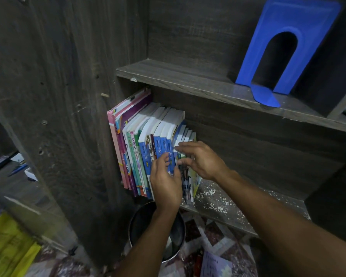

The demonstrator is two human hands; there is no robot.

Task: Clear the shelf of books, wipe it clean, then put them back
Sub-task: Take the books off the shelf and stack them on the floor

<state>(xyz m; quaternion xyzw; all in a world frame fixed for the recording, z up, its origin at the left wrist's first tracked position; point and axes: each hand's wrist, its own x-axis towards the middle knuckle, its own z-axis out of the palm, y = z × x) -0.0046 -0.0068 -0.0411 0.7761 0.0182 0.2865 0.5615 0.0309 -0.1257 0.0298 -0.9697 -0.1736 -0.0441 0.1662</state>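
A row of upright books (pixel 144 144) stands at the left end of the lower shelf (pixel 224 200), leaning against the dark wooden side wall. Most spines are blue, with pink and purple ones at the far left. My left hand (pixel 165 180) rests on the blue spines near the row's right end, fingers slightly bent. My right hand (pixel 198 158) reaches from the right and its fingers pinch the thin books (pixel 188 136) at the end of the row. The bare shelf board to the right is speckled with white flecks.
A blue metal bookend (pixel 284 47) stands on the upper shelf (pixel 188 78). Below the shelf a round dark metal bin (pixel 158 232) sits on a patterned floor beside loose papers (pixel 216 264). A yellow cloth (pixel 10 246) lies at bottom left. A desk with pens is at far left.
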